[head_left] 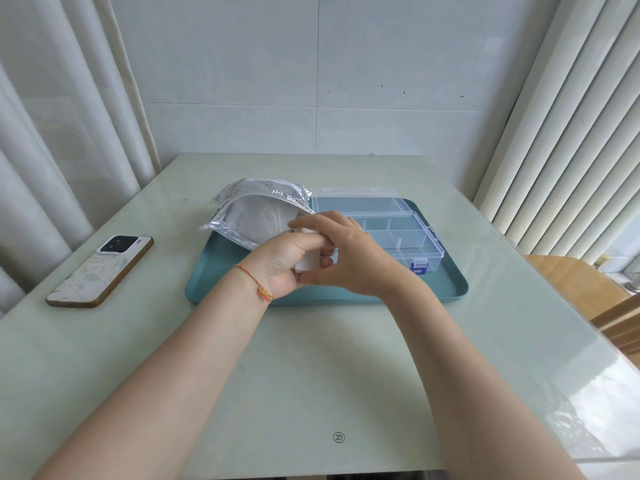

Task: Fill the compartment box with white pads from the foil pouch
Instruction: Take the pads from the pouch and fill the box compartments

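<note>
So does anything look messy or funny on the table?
Not really. The foil pouch lies open, half off the teal tray, pads showing inside. The compartment box sits open and tidy, and nothing has spilled. The phone just lies face down nearby.

A phone [100,270] lies camera-side up on the pale green table [311,375], left of a teal tray [446,289]. Pale curtains [52,133] hang behind.

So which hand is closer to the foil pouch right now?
Left. The left hand sits just below the foil pouch's open mouth, gripping white pads. The right hand is over the pads too, further toward the compartment box.
</note>
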`<state>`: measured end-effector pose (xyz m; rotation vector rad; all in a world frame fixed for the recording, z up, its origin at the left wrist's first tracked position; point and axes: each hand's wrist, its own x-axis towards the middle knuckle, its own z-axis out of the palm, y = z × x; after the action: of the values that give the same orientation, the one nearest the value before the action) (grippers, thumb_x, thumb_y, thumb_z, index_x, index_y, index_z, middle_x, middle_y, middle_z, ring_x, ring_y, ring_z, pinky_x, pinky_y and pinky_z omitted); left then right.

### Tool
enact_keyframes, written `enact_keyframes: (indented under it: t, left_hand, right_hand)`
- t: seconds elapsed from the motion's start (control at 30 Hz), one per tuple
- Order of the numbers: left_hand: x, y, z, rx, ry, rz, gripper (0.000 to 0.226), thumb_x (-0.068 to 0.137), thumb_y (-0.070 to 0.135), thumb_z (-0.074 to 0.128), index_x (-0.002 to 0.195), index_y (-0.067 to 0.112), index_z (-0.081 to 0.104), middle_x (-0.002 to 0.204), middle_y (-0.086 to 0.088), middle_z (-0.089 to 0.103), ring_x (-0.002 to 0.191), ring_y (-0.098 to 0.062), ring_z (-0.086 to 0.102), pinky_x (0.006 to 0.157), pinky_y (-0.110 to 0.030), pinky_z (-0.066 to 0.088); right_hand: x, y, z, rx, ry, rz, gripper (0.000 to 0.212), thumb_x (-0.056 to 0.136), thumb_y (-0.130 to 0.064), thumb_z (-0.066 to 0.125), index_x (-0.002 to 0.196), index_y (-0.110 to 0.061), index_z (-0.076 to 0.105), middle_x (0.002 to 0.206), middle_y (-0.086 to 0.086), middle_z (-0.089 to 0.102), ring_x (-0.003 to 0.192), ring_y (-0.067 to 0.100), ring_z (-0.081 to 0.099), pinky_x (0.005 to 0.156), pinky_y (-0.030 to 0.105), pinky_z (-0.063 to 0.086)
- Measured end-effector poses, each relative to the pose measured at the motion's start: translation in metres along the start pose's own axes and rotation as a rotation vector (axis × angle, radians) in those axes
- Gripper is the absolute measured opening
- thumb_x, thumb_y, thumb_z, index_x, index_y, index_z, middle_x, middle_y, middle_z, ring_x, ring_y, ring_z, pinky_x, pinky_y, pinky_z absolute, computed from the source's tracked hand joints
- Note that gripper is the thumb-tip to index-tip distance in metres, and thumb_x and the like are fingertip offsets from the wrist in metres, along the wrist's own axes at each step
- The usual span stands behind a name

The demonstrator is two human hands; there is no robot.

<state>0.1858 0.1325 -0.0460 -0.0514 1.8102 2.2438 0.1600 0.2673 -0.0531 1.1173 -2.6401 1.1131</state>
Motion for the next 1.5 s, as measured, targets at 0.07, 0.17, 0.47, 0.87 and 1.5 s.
enact_keyframes:
  t: [0.07,0.17,0.47,0.87,1.5]
  left_hand:
    - [-0.001,0.0,0.001,0.021,0.023,0.016,0.018,0.085,0.006,0.061,0.075,0.02,0.059,0.067,0.004,0.052,0.057,-0.008,0.05,0.05,-0.017,0.041]
    - [0.001,0.0,0.0,0.034,0.106,0.047,0.017,0.088,0.004,0.063,0.091,0.021,0.061,0.064,0.006,0.053,0.053,-0.009,0.046,0.046,-0.018,0.037]
    - [0.006,0.002,0.006,0.336,0.002,0.227,0.033,0.063,0.011,0.072,0.09,0.03,0.072,0.07,0.002,0.056,0.059,-0.01,0.047,0.048,-0.017,0.033]
    - [0.028,-0.006,-0.014,0.645,0.436,0.124,0.008,0.082,0.014,0.062,0.075,0.012,0.061,0.059,-0.001,0.059,0.042,-0.014,0.053,0.039,-0.018,0.034]
    - [0.035,-0.002,-0.015,0.779,0.354,0.044,0.016,0.078,0.018,0.065,0.065,0.009,0.067,0.068,-0.009,0.073,0.052,-0.022,0.063,0.049,-0.023,0.047]
  right_hand:
    - [-0.001,0.0,-0.003,0.002,-0.039,0.001,0.081,0.068,-0.038,0.085,0.136,-0.05,0.042,0.127,-0.016,0.046,0.118,0.012,0.041,0.104,0.044,0.038]
    - [-0.002,-0.002,-0.017,0.185,-0.053,0.075,0.076,0.076,-0.029,0.081,0.138,-0.048,0.041,0.131,-0.014,0.046,0.124,0.005,0.042,0.094,0.018,0.043]
    - [0.002,0.005,-0.024,0.379,0.108,0.291,0.011,0.087,-0.021,0.066,0.094,-0.028,0.069,0.111,-0.005,0.065,0.095,0.009,0.064,0.085,0.027,0.052]
    - [0.046,0.037,-0.051,0.371,0.361,0.606,0.019,0.085,-0.008,0.062,0.102,-0.007,0.071,0.075,0.002,0.069,0.058,0.012,0.062,0.049,0.014,0.041]
    - [0.088,0.056,-0.014,-0.215,0.078,0.556,0.017,0.078,-0.015,0.07,0.069,-0.025,0.059,0.074,-0.008,0.063,0.084,0.019,0.062,0.086,0.041,0.053]
